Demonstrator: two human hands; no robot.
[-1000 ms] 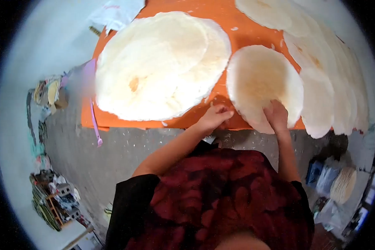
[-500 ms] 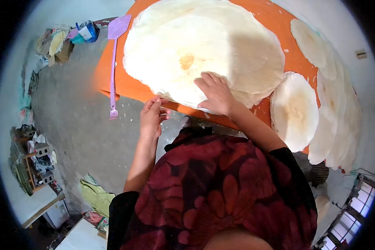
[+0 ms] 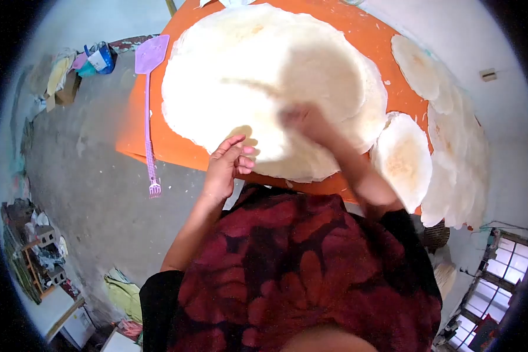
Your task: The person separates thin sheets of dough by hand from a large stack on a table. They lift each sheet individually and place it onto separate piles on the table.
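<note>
Cream flatbread stack (image 3: 264, 76) glowing against an orange table (image 3: 152, 138).
Beside the left hand (image 3: 226, 167) the stack is showing a tan patch; left of that hand a fly swatter (image 3: 148, 105) is showing lilac; below it the garment (image 3: 299, 264) is showing dark red blotches on black.

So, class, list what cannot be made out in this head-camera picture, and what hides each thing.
All in the head view:
Right hand: motion-blurred over the flatbread stack; grip unreadable.
Left hand: at the stack's near edge; contact unclear.
Sheets in the stack: overlapping, count unreadable.
Orange table: far end cut by the top edge.
Floor clutter: too small, lens-warped.
</note>
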